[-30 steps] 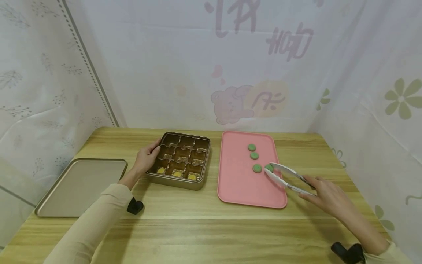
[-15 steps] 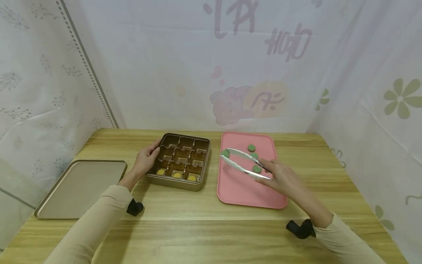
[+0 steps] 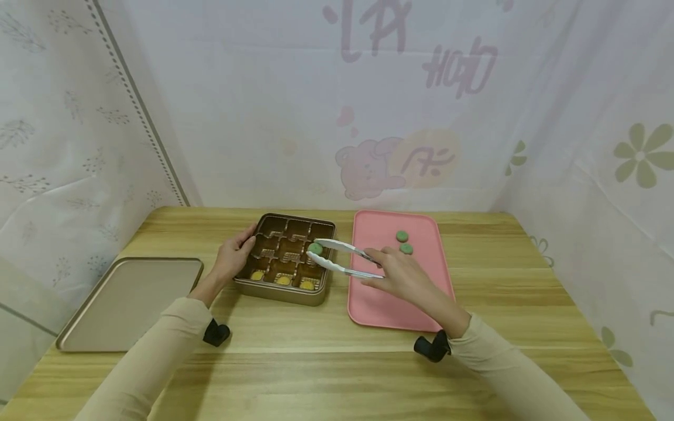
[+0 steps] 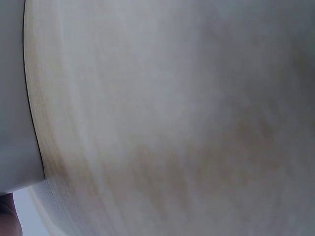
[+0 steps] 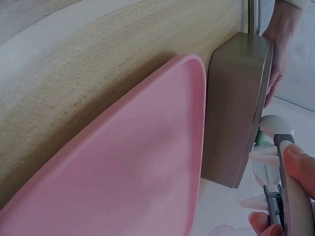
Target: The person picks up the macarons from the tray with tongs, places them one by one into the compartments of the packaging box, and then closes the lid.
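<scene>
My left hand (image 3: 233, 255) grips the left side of a bronze tin (image 3: 279, 294), thumb over its rim. The tin has a brown divided insert. In its front row of compartments lie yellow round pieces (image 3: 283, 280), like macarons. My right hand (image 3: 402, 275) holds a pair of tongs (image 3: 341, 246), which pinch a green macaron-like round (image 3: 315, 249) over the right compartment of the middle row. In the right wrist view, the tongs' handle (image 5: 295, 194) lies between thumb and fingers, the tips at the tin's rim. Blurred tabletop fills most of the left wrist view.
On the right lies a pink tray (image 3: 371, 307), with two green rounds (image 3: 402, 236) in sight near its back; my right hand covers part of it. A shallow bronze lid or tray (image 3: 131, 292) lies at the left. Patterned white cloth (image 3: 253, 117) hangs behind the table.
The tongs have taken a green round from the pink tray's right side, lifted it and carried it left to over the tin. My left hand has stayed on the tin.
</scene>
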A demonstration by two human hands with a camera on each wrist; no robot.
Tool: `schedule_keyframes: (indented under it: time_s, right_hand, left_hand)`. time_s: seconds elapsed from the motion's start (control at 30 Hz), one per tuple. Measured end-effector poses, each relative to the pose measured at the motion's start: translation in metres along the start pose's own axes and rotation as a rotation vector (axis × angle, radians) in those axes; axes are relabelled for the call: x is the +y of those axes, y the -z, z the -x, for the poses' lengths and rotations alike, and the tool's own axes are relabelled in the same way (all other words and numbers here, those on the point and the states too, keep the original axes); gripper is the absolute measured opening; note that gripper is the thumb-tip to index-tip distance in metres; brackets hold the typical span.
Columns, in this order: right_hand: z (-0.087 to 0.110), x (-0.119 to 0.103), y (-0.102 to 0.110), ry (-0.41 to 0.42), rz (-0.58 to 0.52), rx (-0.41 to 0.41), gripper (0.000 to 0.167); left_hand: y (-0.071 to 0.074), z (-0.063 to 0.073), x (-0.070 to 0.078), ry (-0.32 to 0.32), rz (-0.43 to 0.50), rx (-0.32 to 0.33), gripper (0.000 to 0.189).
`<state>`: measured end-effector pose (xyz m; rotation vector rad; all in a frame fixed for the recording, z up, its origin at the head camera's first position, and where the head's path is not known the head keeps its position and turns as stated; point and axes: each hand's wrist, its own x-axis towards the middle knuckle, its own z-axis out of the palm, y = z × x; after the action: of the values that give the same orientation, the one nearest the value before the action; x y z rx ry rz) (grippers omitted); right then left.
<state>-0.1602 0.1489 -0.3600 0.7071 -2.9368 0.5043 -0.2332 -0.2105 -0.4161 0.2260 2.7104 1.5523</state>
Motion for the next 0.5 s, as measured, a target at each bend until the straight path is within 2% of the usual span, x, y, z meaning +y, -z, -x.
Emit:
schedule_keyframes:
  time_s: [0.5]
  right_hand:
    - [-0.0062, -0.0053, -0.0018, -0.043, -0.01, -0.025, 0.053]
  left_hand:
    - [0.0002, -0.0001, -0.0009, 0.003, 0.013, -0.003, 0.048]
